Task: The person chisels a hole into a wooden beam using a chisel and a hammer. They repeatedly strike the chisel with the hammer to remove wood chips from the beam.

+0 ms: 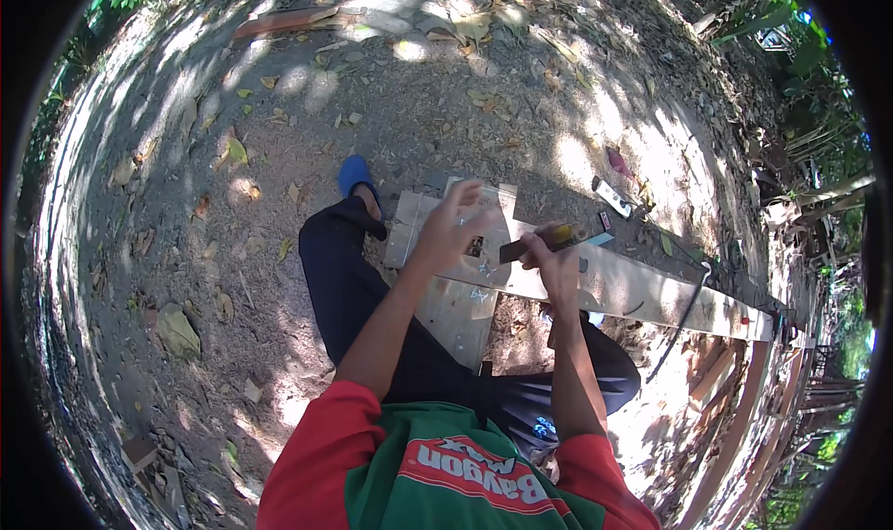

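Note:
My left hand is raised over the left end of a wooden board, fingers spread and slightly blurred, holding nothing. Just below it, a dark rectangular hole shows in the wood, with pencil-like marks nearby. My right hand is closed around a tool with a dark, flat, blade-like end and a yellow part. Its exact kind I cannot make out, as my fingers cover its middle. The dark end points left, toward the hole, above the board.
Beyond the board lie a white-and-black object and a small dark box. A dark curved rod or cable crosses the board's right part. Several timbers lie at right. My blue shoe rests on leaf-strewn dirt.

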Action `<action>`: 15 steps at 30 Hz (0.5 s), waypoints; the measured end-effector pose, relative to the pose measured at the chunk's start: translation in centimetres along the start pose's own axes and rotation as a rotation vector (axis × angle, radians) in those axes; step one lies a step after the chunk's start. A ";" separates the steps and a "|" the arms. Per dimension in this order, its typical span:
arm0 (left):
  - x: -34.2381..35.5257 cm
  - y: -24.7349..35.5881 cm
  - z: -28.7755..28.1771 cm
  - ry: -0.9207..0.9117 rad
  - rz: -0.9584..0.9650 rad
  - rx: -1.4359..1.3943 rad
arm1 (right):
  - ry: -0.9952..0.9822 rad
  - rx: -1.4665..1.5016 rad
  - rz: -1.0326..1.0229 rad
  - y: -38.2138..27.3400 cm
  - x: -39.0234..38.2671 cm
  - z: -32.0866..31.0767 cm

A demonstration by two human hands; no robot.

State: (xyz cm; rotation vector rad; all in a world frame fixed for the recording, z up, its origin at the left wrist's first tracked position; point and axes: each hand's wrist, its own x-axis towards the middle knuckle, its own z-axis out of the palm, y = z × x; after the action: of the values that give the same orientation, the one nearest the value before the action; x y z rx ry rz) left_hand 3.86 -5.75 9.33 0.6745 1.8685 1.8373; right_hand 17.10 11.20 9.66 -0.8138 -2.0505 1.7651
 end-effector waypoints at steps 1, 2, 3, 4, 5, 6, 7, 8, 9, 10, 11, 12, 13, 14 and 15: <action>-0.4 -3.4 -2.6 0.004 -0.068 0.168 | -0.006 0.067 0.009 -0.6 0.6 0.8; -0.7 -6.2 -4.1 0.005 -0.140 0.328 | -0.017 0.047 0.029 -0.6 1.2 1.3; -1.0 -6.5 -3.3 -0.070 -0.161 0.448 | 0.013 0.021 0.027 -0.2 1.5 1.1; -1.9 -6.7 -1.6 -0.148 -0.182 0.567 | 0.045 -0.006 0.025 0.3 1.7 0.9; -2.7 -6.9 0.5 -0.224 -0.200 0.681 | 0.076 -0.037 0.020 0.5 1.8 0.5; -3.7 -9.4 2.5 -0.225 0.023 0.681 | 0.102 -0.070 0.024 -0.6 1.3 1.3; -4.8 -12.5 4.8 -0.232 0.245 0.677 | 0.092 -0.076 0.002 -0.6 0.9 1.6; -5.8 -13.8 7.1 -0.261 0.236 0.749 | 0.100 -0.085 -0.010 0.0 0.6 1.1; -6.3 -14.4 8.5 -0.293 0.234 0.822 | 0.114 -0.091 -0.029 0.0 0.4 0.9; -6.7 -15.3 9.1 -0.332 0.341 0.916 | 0.142 -0.126 -0.005 -0.1 0.1 0.6; -7.0 -15.7 9.9 -0.370 0.452 1.003 | 0.155 -0.127 0.002 -0.2 -0.2 0.0; -7.4 -16.1 10.7 -0.405 0.564 1.090 | 0.166 -0.128 0.010 -0.4 -0.3 -0.7; -8.0 -17.0 11.3 -0.510 0.615 1.028 | 0.176 -0.129 0.017 -0.5 -0.5 -1.4; -8.7 -18.4 12.2 -0.609 0.668 0.962 | 0.205 -0.115 0.014 -0.4 -0.5 -2.3; -9.0 -19.1 12.2 -0.709 0.719 0.908 | 0.218 -0.108 0.005 -1.0 -0.7 -2.3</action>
State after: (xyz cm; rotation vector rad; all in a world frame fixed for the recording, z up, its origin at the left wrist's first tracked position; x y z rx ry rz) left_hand 17.70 -1.73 -10.38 2.1753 1.9637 0.6786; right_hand 18.76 12.55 11.12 -0.9957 -2.0131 1.5044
